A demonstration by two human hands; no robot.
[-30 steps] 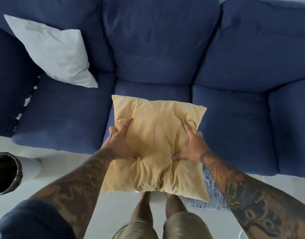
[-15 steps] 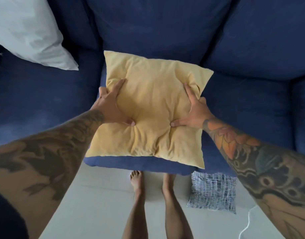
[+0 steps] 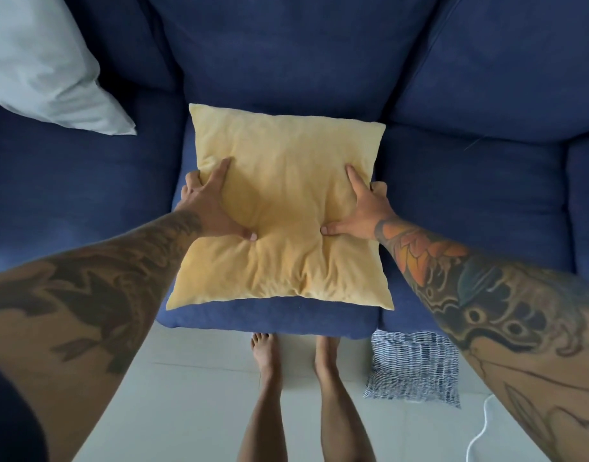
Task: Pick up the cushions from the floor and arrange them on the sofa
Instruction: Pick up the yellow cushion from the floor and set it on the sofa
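A yellow cushion [image 3: 286, 181] is over the middle seat of the dark blue sofa [image 3: 469, 201], its far edge near the back cushions. My left hand [image 3: 210, 208] grips its left side, thumb pressed into the front face. My right hand [image 3: 359, 208] grips its right side the same way. A white cushion [image 3: 43, 68] leans in the sofa's left corner. On the floor by the sofa's front edge, right of my feet, lies a blue-and-white patterned cushion [image 3: 416, 368], partly hidden by my right forearm.
My bare feet [image 3: 296, 355] stand on the pale tiled floor [image 3: 193, 395] against the sofa's front edge. A white cable [image 3: 479, 435] trails on the floor at the lower right. The sofa's right seat holds nothing.
I have leaned in closer and carried the yellow cushion from above the seat's front edge further back over the middle seat. Both hands keep the same grip.
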